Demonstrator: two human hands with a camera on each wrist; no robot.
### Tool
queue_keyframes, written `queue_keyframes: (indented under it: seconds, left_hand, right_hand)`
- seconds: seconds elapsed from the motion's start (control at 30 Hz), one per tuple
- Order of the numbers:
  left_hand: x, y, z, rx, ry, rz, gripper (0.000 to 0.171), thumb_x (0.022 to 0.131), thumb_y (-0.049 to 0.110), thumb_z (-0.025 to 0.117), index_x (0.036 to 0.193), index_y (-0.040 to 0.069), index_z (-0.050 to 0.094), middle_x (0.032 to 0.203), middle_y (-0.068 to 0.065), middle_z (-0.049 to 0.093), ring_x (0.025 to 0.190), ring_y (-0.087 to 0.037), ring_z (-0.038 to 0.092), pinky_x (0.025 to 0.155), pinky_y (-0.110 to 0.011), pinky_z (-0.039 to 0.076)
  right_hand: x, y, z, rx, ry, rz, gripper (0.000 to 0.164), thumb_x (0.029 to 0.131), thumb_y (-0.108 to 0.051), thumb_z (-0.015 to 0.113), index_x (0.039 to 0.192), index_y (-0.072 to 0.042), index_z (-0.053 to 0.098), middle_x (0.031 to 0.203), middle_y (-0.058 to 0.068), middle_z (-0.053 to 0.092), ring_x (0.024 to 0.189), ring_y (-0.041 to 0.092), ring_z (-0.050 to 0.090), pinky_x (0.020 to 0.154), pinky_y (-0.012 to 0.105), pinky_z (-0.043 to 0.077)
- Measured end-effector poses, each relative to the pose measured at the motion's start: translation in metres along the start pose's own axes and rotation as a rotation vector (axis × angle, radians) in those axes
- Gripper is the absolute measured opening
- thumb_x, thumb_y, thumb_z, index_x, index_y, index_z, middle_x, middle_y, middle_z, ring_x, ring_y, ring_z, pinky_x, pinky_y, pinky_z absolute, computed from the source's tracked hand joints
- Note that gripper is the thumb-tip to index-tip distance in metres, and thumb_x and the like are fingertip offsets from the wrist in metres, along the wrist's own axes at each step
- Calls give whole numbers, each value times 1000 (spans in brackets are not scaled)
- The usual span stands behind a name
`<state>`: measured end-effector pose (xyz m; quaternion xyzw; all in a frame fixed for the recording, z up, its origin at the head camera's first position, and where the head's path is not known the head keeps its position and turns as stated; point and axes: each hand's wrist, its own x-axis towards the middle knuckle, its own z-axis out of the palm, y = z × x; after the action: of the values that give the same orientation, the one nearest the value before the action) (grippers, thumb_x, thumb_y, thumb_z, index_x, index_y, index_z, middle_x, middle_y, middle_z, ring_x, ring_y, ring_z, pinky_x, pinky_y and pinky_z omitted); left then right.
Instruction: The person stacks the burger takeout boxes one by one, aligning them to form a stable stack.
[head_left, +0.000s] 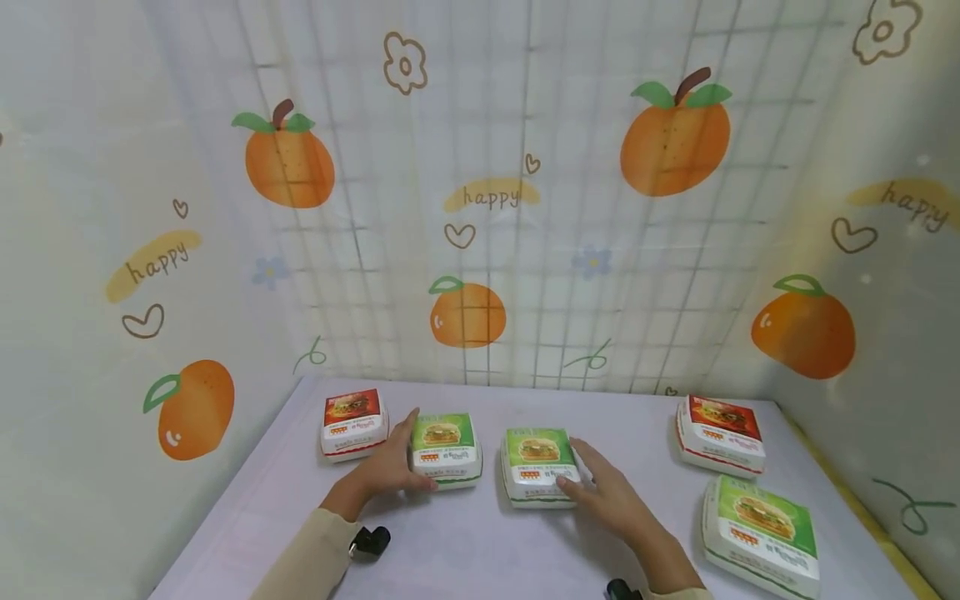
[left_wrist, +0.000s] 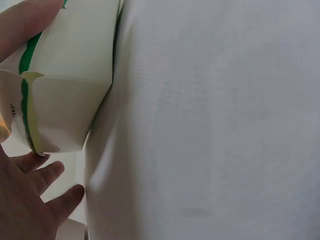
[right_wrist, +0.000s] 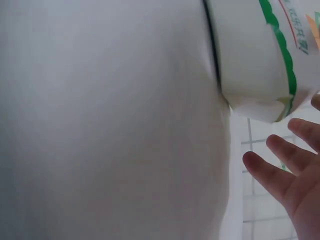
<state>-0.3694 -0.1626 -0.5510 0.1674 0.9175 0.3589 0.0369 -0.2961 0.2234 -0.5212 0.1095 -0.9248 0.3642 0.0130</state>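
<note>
My left hand (head_left: 390,465) is at the left side of a green-topped burger box (head_left: 444,450), its thumb at the front lower edge and its fingers along the side. In the left wrist view the thumb (left_wrist: 22,25) overlaps the box's white side (left_wrist: 75,45), and the other fingers are spread by its corner. My right hand (head_left: 609,493) is at the right side of a second green-topped burger box (head_left: 537,467), thumb over its front right corner. Spread, straight fingers (right_wrist: 272,175) show beside that box's white wall (right_wrist: 250,55) in the right wrist view.
A red-topped burger box (head_left: 356,425) is just left of my left hand. At the right are another red-topped box (head_left: 722,435) and a larger-looking green-topped box (head_left: 761,533). The pale table (head_left: 457,550) meets curtains (head_left: 375,317) printed with oranges.
</note>
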Motion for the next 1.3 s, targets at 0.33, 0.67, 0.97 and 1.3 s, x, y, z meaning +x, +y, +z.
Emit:
queue_keyframes:
  seconds: [0.33,0.67,0.97,1.3]
  left_hand:
    - [2,2,-4,-79,59,-36,131,62,54,87,158,19,5,156,-11,23,140,-28,26,110,-56,23]
    - [13,20,-21,-67,99,-8,130,63,56,85,158,19,5,155,-12,25,131,-27,37,107,-54,30]
    - [11,47,-26,-166,88,82,129,67,49,86,157,14,1,155,-10,22,126,-26,42,103,-50,37]
    - [11,77,-21,-143,45,161,130,66,59,81,157,17,-1,155,-5,22,127,-19,39,107,-47,33]
  right_hand:
    - [0,-6,4,13,-26,-22,82,91,-56,58,151,-5,33,155,19,27,141,42,22,109,58,24]
    - [-3,-11,10,57,-32,-11,83,87,-54,66,150,-8,38,155,15,31,141,38,26,104,54,35]
    - [-10,-10,18,86,-17,-48,77,88,-50,67,147,-8,42,153,13,35,134,36,39,100,53,41]
    - [-13,-17,22,70,-34,-80,75,88,-46,68,148,-9,42,153,15,34,125,35,49,96,51,45]
